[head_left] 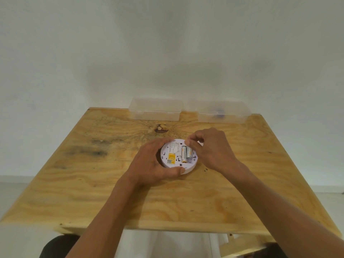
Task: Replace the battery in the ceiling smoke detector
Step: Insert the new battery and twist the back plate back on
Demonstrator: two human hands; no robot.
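Note:
A round white smoke detector (172, 164) lies back side up on the wooden table (93, 183), with a yellow label and two cylindrical batteries (186, 154) side by side in its compartment. My left hand (149, 164) wraps around the detector's left rim, thumb along the near edge. My right hand (208, 149) reaches in from the right, with thumb and forefinger pinched at the far end of the right-hand battery.
Two clear plastic boxes stand at the table's far edge against the white wall: a left box (155, 109) and a right box (222, 112) with something small and dark inside. A knot (161, 128) marks the wood behind the detector.

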